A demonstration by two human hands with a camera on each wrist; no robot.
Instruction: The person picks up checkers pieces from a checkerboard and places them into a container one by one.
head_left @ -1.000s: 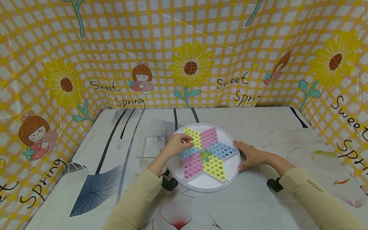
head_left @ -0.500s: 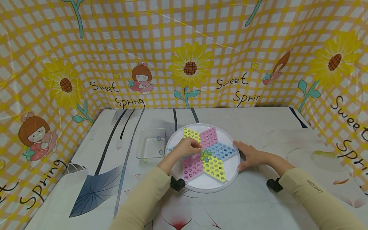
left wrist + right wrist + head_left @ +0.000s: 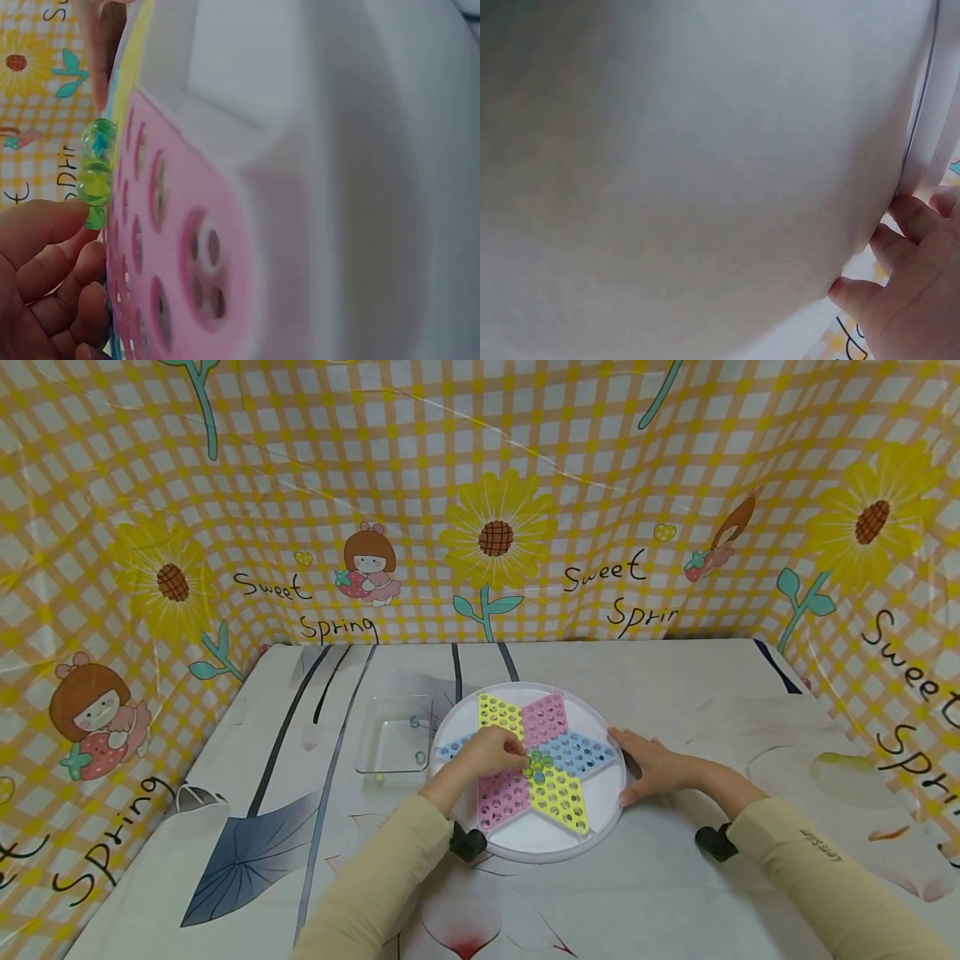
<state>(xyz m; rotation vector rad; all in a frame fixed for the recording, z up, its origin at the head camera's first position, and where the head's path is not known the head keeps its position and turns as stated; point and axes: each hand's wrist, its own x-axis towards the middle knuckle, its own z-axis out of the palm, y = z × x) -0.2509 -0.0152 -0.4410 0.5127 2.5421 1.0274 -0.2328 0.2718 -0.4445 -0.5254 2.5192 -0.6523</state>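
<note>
A round white Chinese checkers board with a yellow, pink and blue star full of holes lies on the table. At the star's centre sit several green-yellow glass marbles and a blue one. My left hand is over the board just left of this cluster, thumb and fingers pinched at a marble. In the left wrist view, the thumb tip meets a green marble at the near end of the cluster; part of it is hidden. My right hand rests against the board's right rim, fingers spread, holding its edge steady.
A clear plastic box with a few marbles in it stands left of the board. A yellow-green spot shows by its front edge. A white cup-like shape lies further left. Patterned cloth rises behind the table.
My left hand has moved right and slightly nearer, from the upper left of the star to the marble cluster at its centre. My right hand has stayed at the rim.
</note>
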